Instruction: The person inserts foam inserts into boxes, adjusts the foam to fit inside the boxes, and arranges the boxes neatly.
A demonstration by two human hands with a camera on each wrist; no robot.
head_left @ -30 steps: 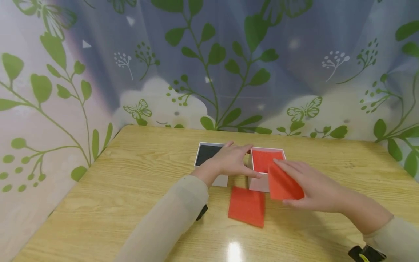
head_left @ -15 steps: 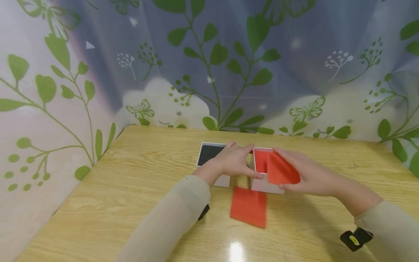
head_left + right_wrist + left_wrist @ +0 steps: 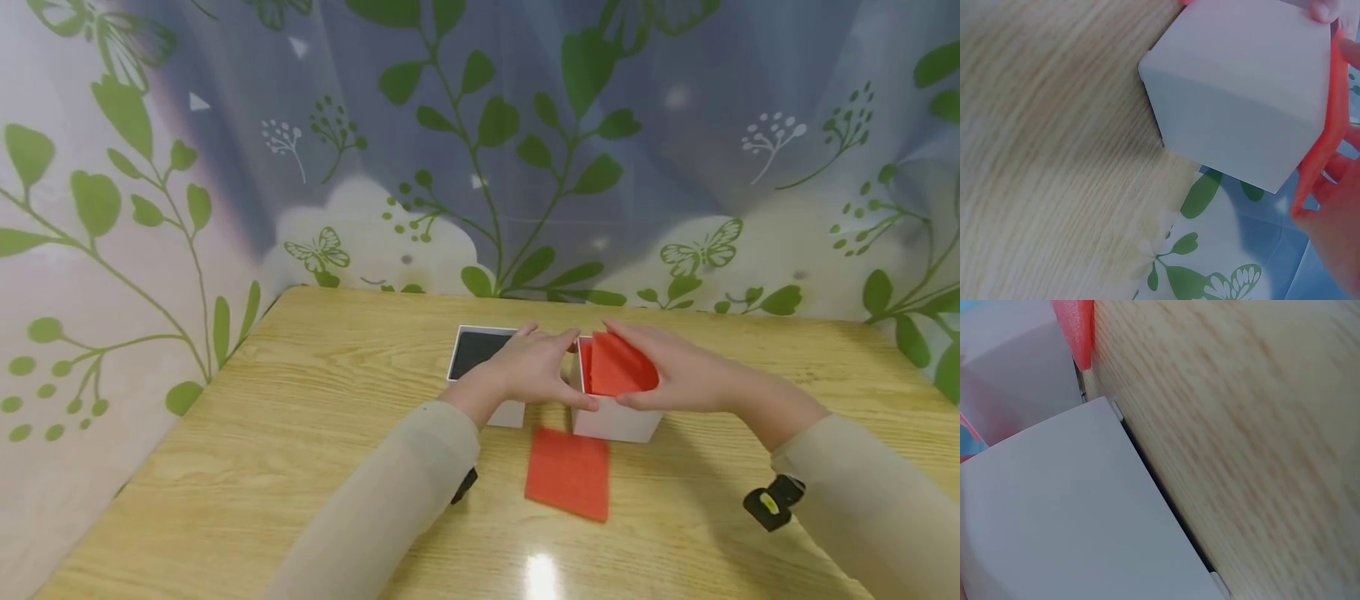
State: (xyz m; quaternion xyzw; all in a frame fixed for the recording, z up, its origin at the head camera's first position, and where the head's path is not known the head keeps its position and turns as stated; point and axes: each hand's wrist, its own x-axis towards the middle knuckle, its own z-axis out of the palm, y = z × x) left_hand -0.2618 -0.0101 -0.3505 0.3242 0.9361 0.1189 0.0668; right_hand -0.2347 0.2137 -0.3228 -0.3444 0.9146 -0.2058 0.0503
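My right hand [image 3: 693, 367] pinches a soft red square [image 3: 618, 367], felt-like, between thumb and fingers. The square tilts and bows over the open top of the right white box [image 3: 615, 423], whose inside shows more red along its left side. In the right wrist view, the held red square [image 3: 1334, 119] stands at the box's rim [image 3: 1330, 75]. My left hand [image 3: 532, 367] holds the same box at its left side, thumb at the front corner, fingers at the back. Another red square [image 3: 567, 475] lies flat in front of the boxes.
A second white box [image 3: 512, 414] with black contents [image 3: 478, 350] stands to the left, partly covered by my left hand. Both boxes rest on a wooden table [image 3: 337, 383]. Behind it hangs a leaf-patterned curtain [image 3: 525, 167].
My right hand has carried the red square left and away from me, from the box's front right side to over its opening. My left hand has stayed at the box.
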